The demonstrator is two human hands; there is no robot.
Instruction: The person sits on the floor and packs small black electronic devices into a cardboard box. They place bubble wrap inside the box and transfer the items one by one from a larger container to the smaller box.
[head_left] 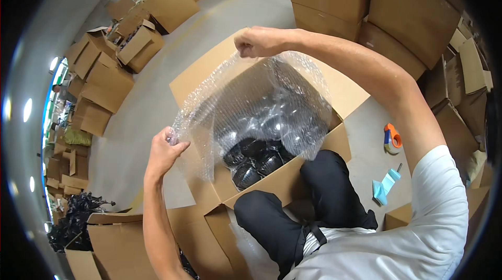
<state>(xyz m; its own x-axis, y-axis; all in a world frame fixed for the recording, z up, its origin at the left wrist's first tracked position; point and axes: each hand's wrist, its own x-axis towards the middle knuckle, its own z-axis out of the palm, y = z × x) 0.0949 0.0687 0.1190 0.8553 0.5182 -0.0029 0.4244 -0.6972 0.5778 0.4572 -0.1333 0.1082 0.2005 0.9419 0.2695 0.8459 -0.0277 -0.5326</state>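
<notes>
Bubble wrap: Here it is, a clear sheet of bubble wrap (238, 105) spread aslant over the open cardboard box (334, 146), centre of the view.
Hands: Well apart, both on the film! The left hand (164, 152), at nine o'clock of the box, pinches one edge; the right hand (261, 42), up at twelve, is curled tight on the far edge.
Black items: Glossy black items (253, 167) peek out at six o'clock, uncovered there; a sheet sitting too far towards twelve could leave that side bare.
Snag risk: The film hangs close to the right knee (327, 162) at five o'clock; caught there, it might bunch or tear.
Slip risk: Lose that left pinch and the sheet could fold over on itself.
Flap risk: The far flap (201, 73), at ten o'clock, could hook the film's edge.
Hard to see: Glare and layered plastic blur most of the contents, so no count is possible. The right fingertips are tucked out of sight, and the left forearm (157, 227) is cut off at six o'clock.
</notes>
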